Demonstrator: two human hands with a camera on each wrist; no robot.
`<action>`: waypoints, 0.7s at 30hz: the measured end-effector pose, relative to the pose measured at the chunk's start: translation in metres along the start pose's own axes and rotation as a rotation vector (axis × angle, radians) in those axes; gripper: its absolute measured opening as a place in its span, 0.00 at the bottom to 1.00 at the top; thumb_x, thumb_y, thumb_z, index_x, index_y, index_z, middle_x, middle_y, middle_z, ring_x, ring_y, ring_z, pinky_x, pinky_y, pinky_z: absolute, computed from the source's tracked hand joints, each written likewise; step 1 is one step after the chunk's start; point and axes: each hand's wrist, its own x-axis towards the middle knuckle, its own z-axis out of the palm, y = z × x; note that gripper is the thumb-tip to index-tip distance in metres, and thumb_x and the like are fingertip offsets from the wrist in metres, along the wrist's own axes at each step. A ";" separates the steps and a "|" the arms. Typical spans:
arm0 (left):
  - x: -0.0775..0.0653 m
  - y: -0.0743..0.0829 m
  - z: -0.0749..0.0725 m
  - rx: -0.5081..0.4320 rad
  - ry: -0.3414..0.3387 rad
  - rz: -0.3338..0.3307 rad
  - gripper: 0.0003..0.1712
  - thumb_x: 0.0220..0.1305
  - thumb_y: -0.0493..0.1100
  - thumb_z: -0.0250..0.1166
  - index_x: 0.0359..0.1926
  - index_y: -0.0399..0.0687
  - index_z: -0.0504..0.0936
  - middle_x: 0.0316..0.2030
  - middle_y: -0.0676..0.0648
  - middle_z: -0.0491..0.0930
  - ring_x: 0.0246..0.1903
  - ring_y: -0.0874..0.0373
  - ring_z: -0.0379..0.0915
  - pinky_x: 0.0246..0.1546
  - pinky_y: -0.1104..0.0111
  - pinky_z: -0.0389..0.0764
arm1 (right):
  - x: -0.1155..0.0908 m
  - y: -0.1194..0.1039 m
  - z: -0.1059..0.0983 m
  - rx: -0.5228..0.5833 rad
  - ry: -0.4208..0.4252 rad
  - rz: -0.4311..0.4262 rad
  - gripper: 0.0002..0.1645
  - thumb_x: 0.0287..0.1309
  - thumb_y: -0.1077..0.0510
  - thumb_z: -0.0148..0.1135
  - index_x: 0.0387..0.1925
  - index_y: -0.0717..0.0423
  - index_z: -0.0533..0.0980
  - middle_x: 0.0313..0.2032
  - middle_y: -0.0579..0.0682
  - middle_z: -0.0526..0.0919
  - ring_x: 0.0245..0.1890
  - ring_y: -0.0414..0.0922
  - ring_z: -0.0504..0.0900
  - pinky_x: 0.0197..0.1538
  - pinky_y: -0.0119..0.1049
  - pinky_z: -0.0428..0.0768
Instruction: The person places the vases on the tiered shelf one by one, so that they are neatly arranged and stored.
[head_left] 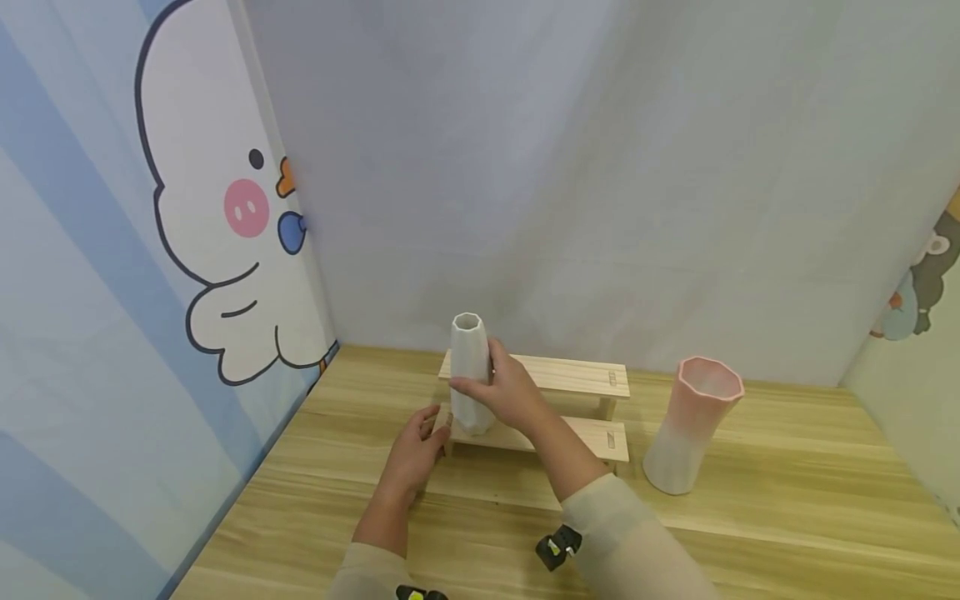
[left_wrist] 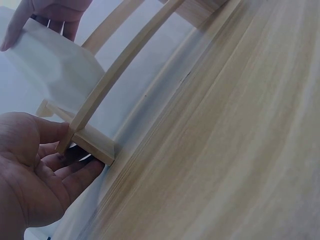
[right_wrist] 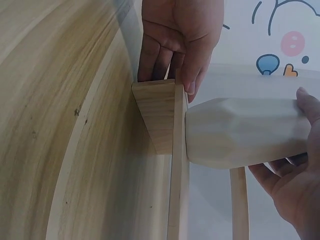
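Right fingers (head_left: 498, 355) grip the white vase (head_left: 469, 360), left fingers (left_wrist: 82, 177) the shelf (head_left: 558, 374) by its left edge, room rightward

White vase (head_left: 468, 357), pink-to-white second vase (head_left: 687, 433), pale wood-grained stand (head_left: 566, 375), yellow-brown streaked table (head_left: 795, 475), blue-striped wall (head_left: 82, 183).

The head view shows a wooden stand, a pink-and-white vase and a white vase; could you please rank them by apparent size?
1. wooden stand, widest though partly covered
2. pink-and-white vase
3. white vase, clearly slimmest
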 end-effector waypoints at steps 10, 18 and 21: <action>-0.004 0.002 -0.001 -0.008 -0.017 0.010 0.33 0.74 0.48 0.56 0.74 0.49 0.58 0.70 0.33 0.63 0.66 0.39 0.65 0.62 0.50 0.74 | -0.002 -0.002 0.002 0.018 -0.007 0.000 0.51 0.54 0.35 0.69 0.71 0.51 0.59 0.57 0.55 0.78 0.54 0.54 0.80 0.51 0.52 0.83; -0.001 0.000 -0.001 0.015 0.004 -0.004 0.32 0.73 0.49 0.57 0.73 0.51 0.61 0.68 0.37 0.68 0.63 0.43 0.70 0.61 0.52 0.76 | -0.005 0.002 0.004 0.087 -0.031 0.022 0.52 0.55 0.34 0.67 0.73 0.48 0.54 0.59 0.54 0.76 0.56 0.53 0.78 0.53 0.52 0.82; -0.001 -0.001 -0.001 0.011 -0.002 0.003 0.31 0.73 0.49 0.57 0.73 0.49 0.61 0.67 0.37 0.68 0.63 0.42 0.70 0.61 0.52 0.76 | -0.006 0.003 0.005 0.092 -0.035 0.024 0.52 0.56 0.33 0.66 0.73 0.46 0.53 0.59 0.54 0.75 0.56 0.53 0.78 0.53 0.52 0.81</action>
